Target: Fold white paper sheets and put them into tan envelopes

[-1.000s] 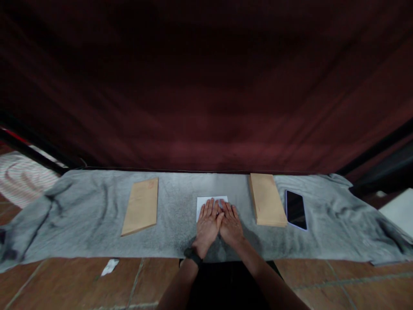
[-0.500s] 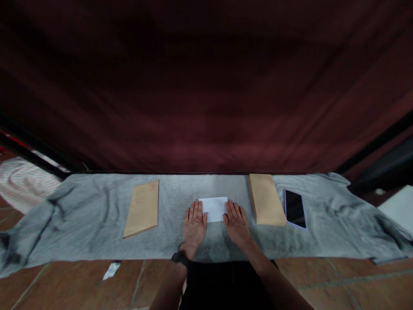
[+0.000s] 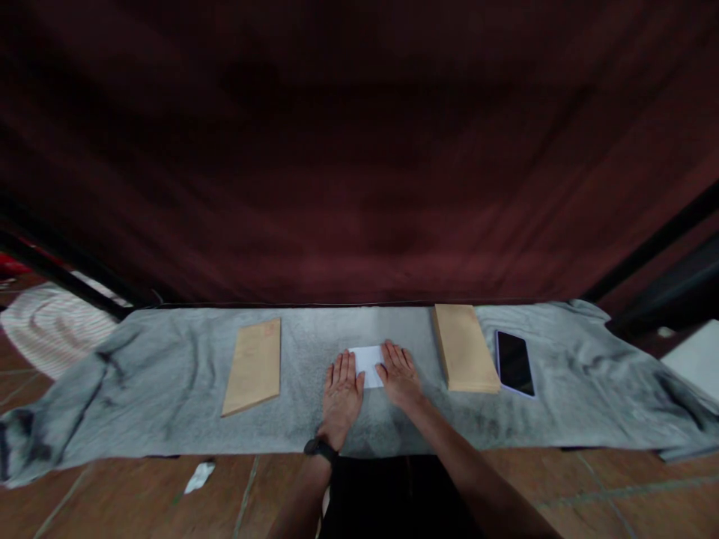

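Note:
A small white sheet of paper point(image 3: 368, 365) lies flat on the grey cloth point(image 3: 314, 329) straight in front of me. My left hand point(image 3: 341, 389) rests palm down over its left edge, fingers stretched forward. Over the paper's right part lies my right hand point(image 3: 400, 374), also flat with its fingers out. The thumbs point toward each other, with a strip of white showing between them. Both ends of the paper are hidden under the hands.
Brown envelopes point(image 3: 254, 367) lie to the left. A thicker stack of brown envelopes point(image 3: 466, 348) sits to the right, beside a phone point(image 3: 514, 363) with a purple edge. A dark red curtain point(image 3: 359, 224) hangs behind. A white scrap point(image 3: 199, 477) is on the tiled floor.
My right hand has slid left over the paper, so less white shows between the hands. My left hand stays at the paper's left edge. The view has shifted slightly.

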`<state>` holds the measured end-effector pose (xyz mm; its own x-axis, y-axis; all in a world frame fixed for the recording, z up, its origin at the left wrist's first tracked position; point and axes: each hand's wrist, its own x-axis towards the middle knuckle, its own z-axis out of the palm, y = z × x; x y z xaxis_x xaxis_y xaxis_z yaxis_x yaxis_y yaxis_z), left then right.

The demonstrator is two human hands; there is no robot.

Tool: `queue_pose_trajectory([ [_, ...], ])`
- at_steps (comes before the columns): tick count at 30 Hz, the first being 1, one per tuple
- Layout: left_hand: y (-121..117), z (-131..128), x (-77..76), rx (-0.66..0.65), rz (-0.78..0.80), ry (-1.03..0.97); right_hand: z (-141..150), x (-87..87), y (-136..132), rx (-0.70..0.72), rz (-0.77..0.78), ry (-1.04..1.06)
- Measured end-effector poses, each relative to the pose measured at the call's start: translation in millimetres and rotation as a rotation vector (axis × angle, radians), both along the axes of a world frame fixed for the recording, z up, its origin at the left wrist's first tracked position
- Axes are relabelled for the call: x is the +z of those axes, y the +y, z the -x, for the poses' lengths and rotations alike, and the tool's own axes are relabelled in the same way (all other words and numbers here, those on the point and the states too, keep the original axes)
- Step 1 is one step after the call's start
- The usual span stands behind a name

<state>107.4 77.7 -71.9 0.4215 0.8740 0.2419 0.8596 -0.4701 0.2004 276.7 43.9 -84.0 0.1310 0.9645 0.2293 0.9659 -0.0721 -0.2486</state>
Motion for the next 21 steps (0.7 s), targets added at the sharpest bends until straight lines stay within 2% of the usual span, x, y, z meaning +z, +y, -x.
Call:
queue_pose_trajectory([
  [4, 0, 1, 3.0, -0.003, 0.015, -0.081, -13, -3.6, -8, -0.054, 0.015, -0.027],
  [7, -1, 3, 6.4, 0.019, 0.072, -0.223, -17, -3.9, -11, -0.062, 0.033, -0.039],
  [10, -1, 0, 9.4, 0.101, 0.184, -0.488, -16, -3.3, -11, -0.058, 0.058, -0.048],
  [13, 5, -8, 12.3, 0.274, 0.383, -0.895, -15, -2.6, -10, -0.064, 0.069, -0.045],
  [15, 10, -13, 14.6, 0.375, 0.496, -1.090, -15, -2.0, -10, -0.063, 0.066, -0.038],
  [17, 14, -15, 17.2, 0.419, 0.541, -1.170, -16, -0.5, -10, -0.057, 0.053, -0.027],
  [21, 12, -13, 23.2, 0.419, 0.561, -1.257, -16, 7.7, -16, -0.052, 0.001, 0.011],
])
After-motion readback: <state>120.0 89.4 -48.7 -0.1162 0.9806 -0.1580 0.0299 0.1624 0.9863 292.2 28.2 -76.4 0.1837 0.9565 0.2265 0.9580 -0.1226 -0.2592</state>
